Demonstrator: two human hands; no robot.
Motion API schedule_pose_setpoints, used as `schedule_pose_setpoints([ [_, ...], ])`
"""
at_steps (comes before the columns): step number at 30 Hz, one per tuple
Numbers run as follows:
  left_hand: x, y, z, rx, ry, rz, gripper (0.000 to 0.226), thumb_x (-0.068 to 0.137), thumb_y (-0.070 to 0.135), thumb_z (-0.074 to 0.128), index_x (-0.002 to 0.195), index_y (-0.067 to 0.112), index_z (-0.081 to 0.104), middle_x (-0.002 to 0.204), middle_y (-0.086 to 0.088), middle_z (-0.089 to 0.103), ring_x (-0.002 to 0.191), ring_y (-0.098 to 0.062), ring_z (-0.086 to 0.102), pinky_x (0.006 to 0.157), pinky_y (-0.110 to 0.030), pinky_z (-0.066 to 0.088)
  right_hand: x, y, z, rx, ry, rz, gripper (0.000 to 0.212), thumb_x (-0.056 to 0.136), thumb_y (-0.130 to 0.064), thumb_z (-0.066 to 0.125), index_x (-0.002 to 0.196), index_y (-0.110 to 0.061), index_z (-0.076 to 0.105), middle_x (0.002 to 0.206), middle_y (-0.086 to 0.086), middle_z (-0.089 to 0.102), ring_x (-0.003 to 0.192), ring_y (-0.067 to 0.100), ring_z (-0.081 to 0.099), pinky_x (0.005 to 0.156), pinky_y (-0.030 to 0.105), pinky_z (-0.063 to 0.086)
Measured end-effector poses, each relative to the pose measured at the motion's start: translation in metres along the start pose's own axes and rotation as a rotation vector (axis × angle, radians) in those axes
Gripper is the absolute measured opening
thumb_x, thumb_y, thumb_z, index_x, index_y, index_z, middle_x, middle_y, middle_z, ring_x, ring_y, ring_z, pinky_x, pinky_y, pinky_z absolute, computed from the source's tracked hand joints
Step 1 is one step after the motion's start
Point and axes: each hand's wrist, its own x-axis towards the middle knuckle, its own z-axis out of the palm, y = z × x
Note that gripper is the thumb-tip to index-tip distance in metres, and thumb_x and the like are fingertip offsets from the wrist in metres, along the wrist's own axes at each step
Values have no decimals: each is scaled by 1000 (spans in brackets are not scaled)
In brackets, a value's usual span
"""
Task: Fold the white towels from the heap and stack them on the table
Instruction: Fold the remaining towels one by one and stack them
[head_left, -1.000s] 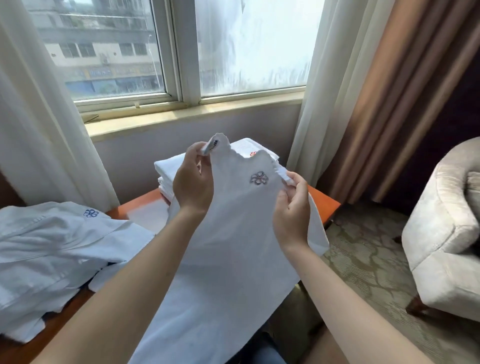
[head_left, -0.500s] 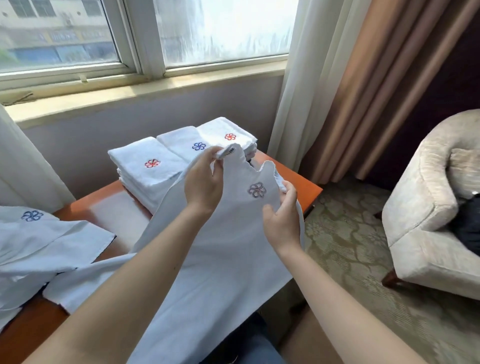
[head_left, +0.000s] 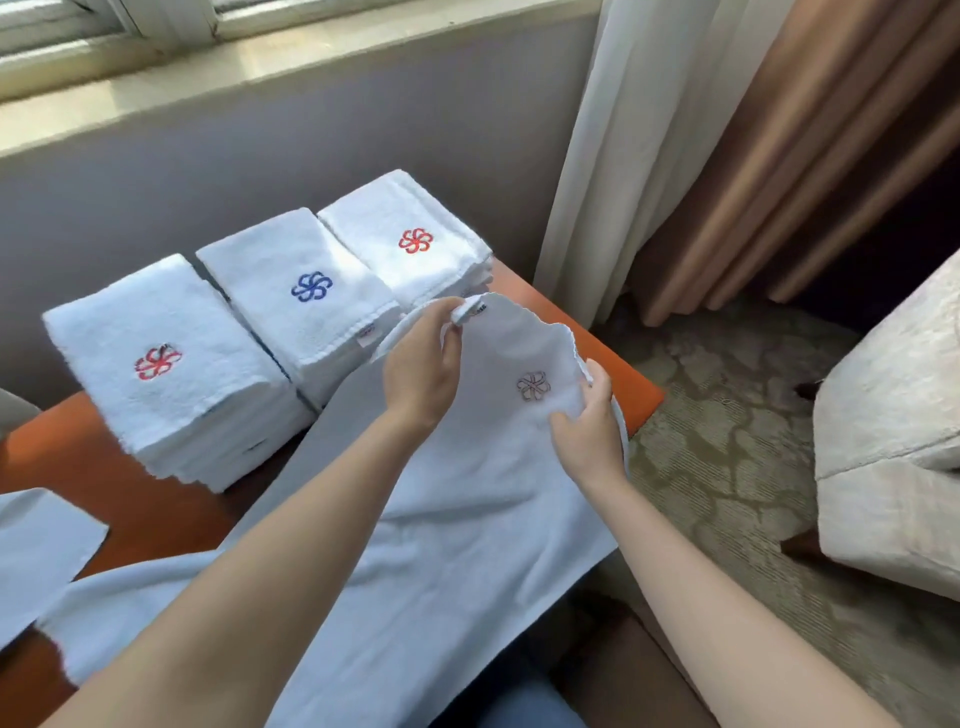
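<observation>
**A:** Wide view first. The orange table (head_left: 156, 509) runs along the wall, and past the table's right end hang the curtains (head_left: 727, 182), one white and one brown.

**B:** Off that same right end, across the carpet (head_left: 727, 467), sits a pale armchair (head_left: 893, 415).

**A:** Now the action! The open towel (head_left: 441, 545) is spread over the table's near right part. Its lower end drapes off the table's near edge toward the person, and its far end is lifted above the table's right corner.

**B:** Along the table's far side there are three piles of folded towels, packed side by side. The left stack (head_left: 166, 364) has a red flower on top, the middle stack (head_left: 306, 301) a blue one, the right stack (head_left: 410, 239) red again.

**A:** At the table's left end a bit of the heap (head_left: 36, 545) pokes in, mostly out of frame.

**B:** Hands! The left grip (head_left: 421, 374) is up over the table, just in front of the right stack, pinching the open towel's far corner tight.

**A:** The right grip (head_left: 589, 431) is over the table's right edge, fingers curled round the towel's side hem, thumb on top.

**B:** Between them is a faint embroidered flower (head_left: 533, 386) on the held cloth.

**A:** And a tiny label (head_left: 478, 309) sits right at the pinched corner, its print too small to read.
</observation>
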Motion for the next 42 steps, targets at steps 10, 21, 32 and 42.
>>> schedule_pose_setpoints([
  [10,10,-15,55,69,-332,-134,47,103,20,46,148,34,40,148,10,47,131,-13,48,99,-33,43,73,27,7,-112,-338,122,65,96,-15,51,155,-27,26,153,-2,42,138,17,42,107,31,38],
  [21,-68,-69,-11,156,-241,-405,34,103,22,46,135,30,54,138,12,54,123,-8,53,96,-27,43,35,-6,86,-226,-653,-31,42,94,-15,50,134,-26,53,129,-11,58,108,5,54,88,26,44],
  [32,-171,-131,-118,192,32,-723,35,101,21,44,133,29,57,137,11,55,120,-13,56,93,-30,47,-52,-55,185,-387,-962,-291,41,93,-17,49,133,-23,57,129,-8,60,108,10,57,90,30,48],
  [42,-247,-178,-180,248,57,-863,37,102,20,45,137,29,53,143,11,50,127,-12,51,97,-32,46,-136,-72,255,-459,-1093,-399,41,90,-16,46,125,-31,60,125,-16,61,101,5,58,87,27,48],
])
